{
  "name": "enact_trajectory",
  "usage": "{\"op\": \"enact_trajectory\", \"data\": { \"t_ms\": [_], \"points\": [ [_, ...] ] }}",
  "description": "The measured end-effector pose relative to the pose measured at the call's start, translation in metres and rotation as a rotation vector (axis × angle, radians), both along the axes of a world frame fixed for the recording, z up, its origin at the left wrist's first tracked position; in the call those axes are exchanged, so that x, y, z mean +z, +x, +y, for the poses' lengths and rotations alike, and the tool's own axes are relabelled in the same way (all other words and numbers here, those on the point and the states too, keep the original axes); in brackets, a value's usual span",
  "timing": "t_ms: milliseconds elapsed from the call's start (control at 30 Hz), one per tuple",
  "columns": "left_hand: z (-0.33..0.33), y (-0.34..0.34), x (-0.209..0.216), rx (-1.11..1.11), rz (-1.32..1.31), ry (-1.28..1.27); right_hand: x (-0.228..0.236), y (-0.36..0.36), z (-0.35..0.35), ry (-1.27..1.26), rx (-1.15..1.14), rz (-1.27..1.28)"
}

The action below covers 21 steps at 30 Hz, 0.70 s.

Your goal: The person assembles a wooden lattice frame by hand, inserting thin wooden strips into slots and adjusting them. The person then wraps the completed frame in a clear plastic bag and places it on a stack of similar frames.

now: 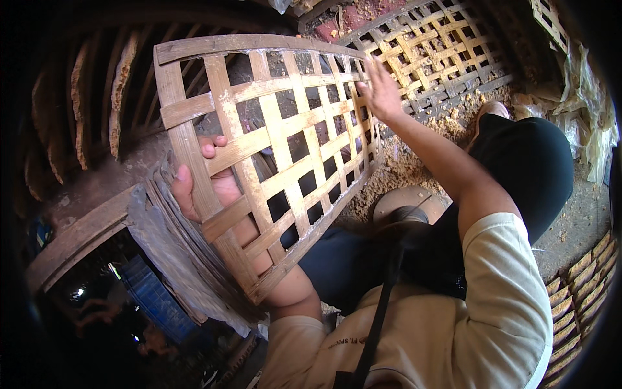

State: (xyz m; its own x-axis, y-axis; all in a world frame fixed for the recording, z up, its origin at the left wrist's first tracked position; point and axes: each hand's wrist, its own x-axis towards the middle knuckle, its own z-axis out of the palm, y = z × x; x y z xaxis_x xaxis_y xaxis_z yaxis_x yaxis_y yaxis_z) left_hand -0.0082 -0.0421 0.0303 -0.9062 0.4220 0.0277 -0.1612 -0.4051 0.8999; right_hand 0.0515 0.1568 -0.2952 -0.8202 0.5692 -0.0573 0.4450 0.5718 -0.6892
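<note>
A woven bamboo tray with a flat wooden rim is tilted up in front of me, pale crumbs along its lower edge. My left hand grips its left end strip, with thumb outside and fingers through the lattice. At the tray's far right end, my right hand has its fingers stretched out against or just beside the upper corner; whether it touches is unclear. Beyond it lies a second bamboo lattice with yellowish crumbs caught on it.
Crumbs litter the ground around a round brown disc. Crumpled clear plastic hangs at the right. Ribbed brown pieces stand lower right. Left are crusted slats, stacked grey sheets and a blue crate.
</note>
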Motion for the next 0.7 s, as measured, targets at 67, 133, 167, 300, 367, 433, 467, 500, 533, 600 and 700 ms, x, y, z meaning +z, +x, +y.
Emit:
{"op": "enact_trajectory", "data": {
  "t_ms": [67, 133, 167, 300, 367, 433, 467, 500, 533, 600, 700],
  "points": [
    [-0.001, -0.001, 0.001, -0.030, -0.005, 0.006, 0.032, -0.015, -0.014, -0.142, 0.216, 0.307],
    [0.013, -0.013, -0.011, -0.072, -0.058, 0.039, 0.026, -0.015, -0.027, -0.328, 0.114, 0.414],
    [0.006, -0.008, -0.001, -0.036, -0.054, 0.030, 0.024, -0.009, -0.047, -0.418, 0.115, 0.327],
    [0.004, -0.009, 0.002, -0.071, -0.039, 0.031, -0.042, 0.065, -0.085, -0.550, 0.045, -0.179],
    [-0.001, -0.013, 0.001, -0.149, -0.046, 0.060, -0.065, 0.109, -0.107, -0.495, 0.090, -0.340],
    [-0.002, -0.011, 0.003, -0.105, -0.051, 0.040, -0.055, 0.125, -0.116, -0.438, 0.087, -0.628],
    [0.001, -0.012, 0.003, -0.097, -0.054, 0.040, -0.052, 0.131, -0.117, -0.411, 0.045, -0.707],
    [0.003, -0.014, 0.000, -0.103, -0.078, 0.047, -0.048, 0.134, -0.119, -0.391, -0.002, -0.699],
    [0.004, -0.016, -0.004, -0.111, -0.103, 0.055, -0.045, 0.134, -0.123, -0.369, -0.052, -0.690],
    [0.000, -0.015, -0.002, -0.077, -0.084, 0.031, -0.030, 0.122, -0.127, -0.386, -0.108, -0.553],
    [0.002, -0.016, 0.003, 0.031, -0.004, -0.059, 0.006, 0.094, -0.117, -0.451, -0.118, -0.167]
  ]
}}
